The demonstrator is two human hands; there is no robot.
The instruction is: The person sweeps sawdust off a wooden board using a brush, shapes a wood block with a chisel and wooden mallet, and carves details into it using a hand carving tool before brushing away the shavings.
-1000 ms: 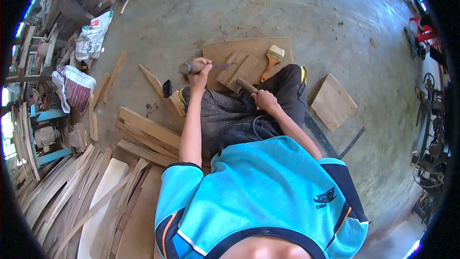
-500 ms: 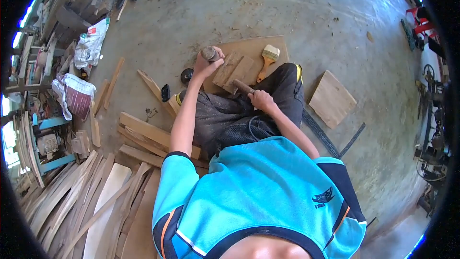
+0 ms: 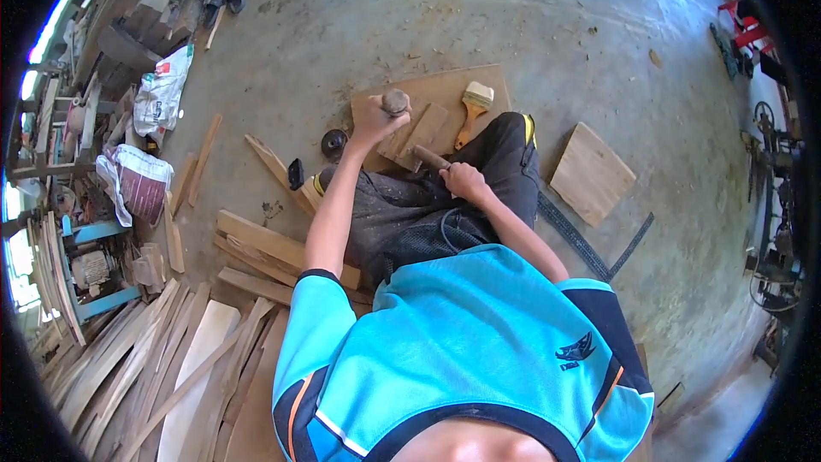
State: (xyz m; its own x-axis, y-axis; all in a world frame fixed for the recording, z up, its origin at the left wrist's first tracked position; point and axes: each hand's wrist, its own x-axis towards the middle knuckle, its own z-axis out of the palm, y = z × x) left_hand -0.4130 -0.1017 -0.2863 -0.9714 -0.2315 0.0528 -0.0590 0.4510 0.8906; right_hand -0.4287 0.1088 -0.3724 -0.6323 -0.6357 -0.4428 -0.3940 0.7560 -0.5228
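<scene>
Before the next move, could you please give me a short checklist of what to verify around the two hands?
1. Left hand closed around the tool: ok.
2. Right hand closed around the stick: ok.
3. Working end of the tool in the right spot: cannot tell, since it is out of sight behind the left hand.
4. Small wooden piece lying on the flat board: ok.
5. Small wooden piece gripped by a hand: not ok, both hands are taken up elsewhere.
6. Brush apart from both hands: ok, it lies toward the board's right side.
</scene>
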